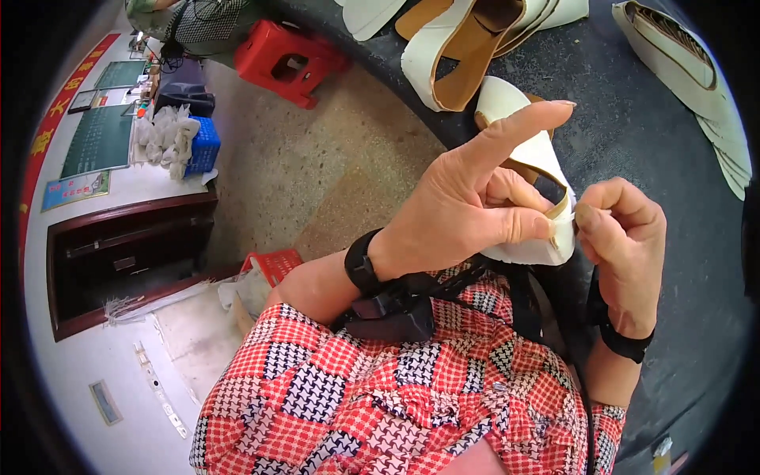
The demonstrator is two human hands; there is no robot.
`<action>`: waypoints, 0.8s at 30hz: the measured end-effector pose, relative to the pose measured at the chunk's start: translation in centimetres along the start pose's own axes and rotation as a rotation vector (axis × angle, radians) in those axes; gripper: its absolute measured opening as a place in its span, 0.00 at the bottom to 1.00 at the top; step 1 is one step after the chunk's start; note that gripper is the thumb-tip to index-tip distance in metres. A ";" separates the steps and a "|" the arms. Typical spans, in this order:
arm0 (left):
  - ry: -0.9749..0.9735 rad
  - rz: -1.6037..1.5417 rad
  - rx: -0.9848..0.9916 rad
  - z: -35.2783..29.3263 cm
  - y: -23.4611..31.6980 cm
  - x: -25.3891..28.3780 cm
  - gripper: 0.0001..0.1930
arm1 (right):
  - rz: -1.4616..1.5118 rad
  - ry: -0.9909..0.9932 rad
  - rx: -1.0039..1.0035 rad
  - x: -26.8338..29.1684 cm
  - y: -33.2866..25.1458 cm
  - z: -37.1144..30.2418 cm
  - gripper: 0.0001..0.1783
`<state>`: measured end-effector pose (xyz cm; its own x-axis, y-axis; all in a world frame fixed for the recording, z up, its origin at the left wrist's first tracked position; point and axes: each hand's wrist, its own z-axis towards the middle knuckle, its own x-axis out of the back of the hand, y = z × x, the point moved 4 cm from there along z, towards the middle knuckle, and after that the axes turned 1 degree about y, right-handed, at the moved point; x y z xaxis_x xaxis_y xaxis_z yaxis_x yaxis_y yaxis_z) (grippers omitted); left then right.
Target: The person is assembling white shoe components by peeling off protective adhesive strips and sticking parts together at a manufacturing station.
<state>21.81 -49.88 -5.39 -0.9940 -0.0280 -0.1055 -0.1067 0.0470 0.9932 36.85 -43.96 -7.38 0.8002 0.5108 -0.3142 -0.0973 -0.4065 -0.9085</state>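
Observation:
My left hand (447, 210) pinches the near end of a white shoe upper (529, 252) between thumb and bent fingers, while its index finger stretches out above. The upper has a tan lining and curves into a loop. Close against the same end, my right hand (625, 229) has thumb and forefinger pressed together at the edge. A tiny pale bit shows at those fingertips, too small to name. Part of the upper lies hidden behind my left hand.
The dark worktable (689, 277) bears more white uppers (419, 67) at the far side and an overlapped row of white uppers (665, 71) at far right. On the floor to the left stand a red plastic stool (261, 63), a blue basket (204, 146) and a red basket (277, 263).

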 end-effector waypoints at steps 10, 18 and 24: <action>-0.173 -0.117 0.026 -0.3 -0.9 1.4 0.45 | -0.035 0.001 0.039 -0.7 0.3 0.2 0.05; -0.145 -0.126 0.059 -0.1 -0.7 1.4 0.40 | 0.003 0.064 0.025 -0.8 1.1 1.2 0.05; -0.197 -0.252 0.084 -0.6 -0.8 1.5 0.41 | 0.057 -0.143 -0.185 -1.1 2.3 2.3 0.07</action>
<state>20.39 -50.55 -6.36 -0.9205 0.1440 -0.3632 -0.3434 0.1454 0.9279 34.37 -43.69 -9.77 0.7034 0.5798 -0.4112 -0.0194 -0.5627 -0.8265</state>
